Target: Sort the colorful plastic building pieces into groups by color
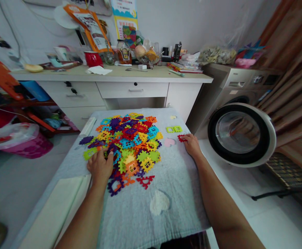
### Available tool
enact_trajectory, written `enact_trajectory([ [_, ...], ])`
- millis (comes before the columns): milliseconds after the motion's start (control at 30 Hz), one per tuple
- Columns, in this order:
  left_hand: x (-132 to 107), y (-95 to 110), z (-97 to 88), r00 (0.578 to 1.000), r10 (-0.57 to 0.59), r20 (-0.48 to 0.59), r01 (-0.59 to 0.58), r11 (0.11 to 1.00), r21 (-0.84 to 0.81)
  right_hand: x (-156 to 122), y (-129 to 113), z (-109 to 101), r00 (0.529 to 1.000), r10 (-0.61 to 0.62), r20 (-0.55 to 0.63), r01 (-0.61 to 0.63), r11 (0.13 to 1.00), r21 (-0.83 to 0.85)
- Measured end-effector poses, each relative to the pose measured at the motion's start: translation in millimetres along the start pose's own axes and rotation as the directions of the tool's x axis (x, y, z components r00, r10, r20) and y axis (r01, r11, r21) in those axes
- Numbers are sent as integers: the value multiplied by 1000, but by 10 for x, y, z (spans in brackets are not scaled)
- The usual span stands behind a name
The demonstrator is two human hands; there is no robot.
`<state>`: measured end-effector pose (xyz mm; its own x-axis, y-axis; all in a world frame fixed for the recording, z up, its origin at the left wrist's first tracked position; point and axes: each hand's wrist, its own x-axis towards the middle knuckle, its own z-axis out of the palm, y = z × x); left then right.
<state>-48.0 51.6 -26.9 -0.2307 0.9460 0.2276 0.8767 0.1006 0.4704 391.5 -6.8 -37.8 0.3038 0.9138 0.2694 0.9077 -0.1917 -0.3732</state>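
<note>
- The right hand (191, 143) has its fingertips closed on the right end of a red piece (180, 138), at the right edge of the table, covering part of it.
- A green piece (174, 129) lies flat just beside it, farther from the person.
- The left hand (100, 164) rests at the near-left side of the heap of toothed plastic pieces (132, 138); its fingertips are hidden, so I cannot tell whether it grips one.
- The heap crowds the table between the hands, pieces overlapping at many angles.
- A red triangular piece (145, 181) lies at its near edge, on the grey cloth (182, 193).
- A long pale slab (54, 197) runs beside the left forearm.
- Beyond the table stands a cluttered counter (151, 74); at right, a washing machine's round door (241, 135) hangs open.
</note>
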Motion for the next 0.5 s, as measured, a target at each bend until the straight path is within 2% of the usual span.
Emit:
enact_trajectory([
  [167,-3,1,-9,1000,5,0,-5,1000,-7,-8,-9,-18,1000,-28,-2,28,1000,6],
  [500,2,-8,-10,1000,5,20,-5,1000,-12,-33,-49,-31,1000,0,-18,1,999,36],
])
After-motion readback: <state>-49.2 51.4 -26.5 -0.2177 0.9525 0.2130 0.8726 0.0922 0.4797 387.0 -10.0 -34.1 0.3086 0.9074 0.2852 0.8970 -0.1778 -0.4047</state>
